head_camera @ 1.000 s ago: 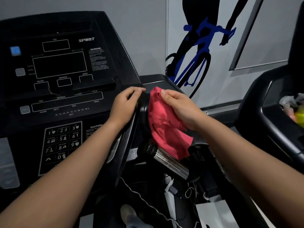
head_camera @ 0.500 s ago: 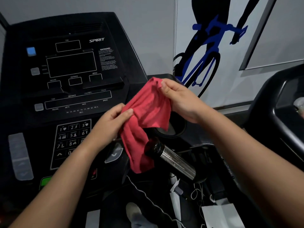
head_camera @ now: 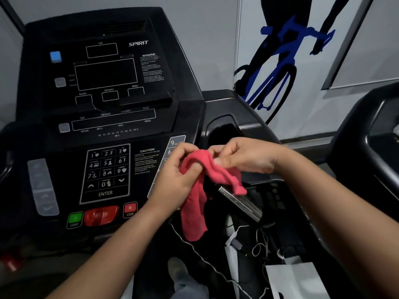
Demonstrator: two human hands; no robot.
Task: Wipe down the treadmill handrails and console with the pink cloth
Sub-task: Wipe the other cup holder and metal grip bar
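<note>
Gym corner, grey wall at the far side, blue-and-black cyclist graphic (head_camera: 278, 67) at far right. Black treadmill console (head_camera: 108, 83) across left and centre, screens dark, keypad (head_camera: 105, 173) and red stop button (head_camera: 130, 209) on the near panel. Pink cloth (head_camera: 193, 212) not pressed to any surface, held in mid-air just right of the keypad and nearer than the cup holder (head_camera: 241, 126). Left hand (head_camera: 172, 180) clenched round the bunched middle, long tail hanging down on the near side. Right hand (head_camera: 248, 156) pinching the upper edge between thumb and fingertips, shorter flap hanging in front of a steel cylinder (head_camera: 241, 203) below; bottle or pulse grip, cannot tell. Two-handed hold most likely for refolding, to get a fresh face and a firmer pad before pressing on the panel. Judged mid-task, between wiping passes, console face closest to reach. White cord (head_camera: 194, 247) trailing low and near; worth keeping the hanging tail out of it. Second machine (head_camera: 356, 147) at the right edge.
</note>
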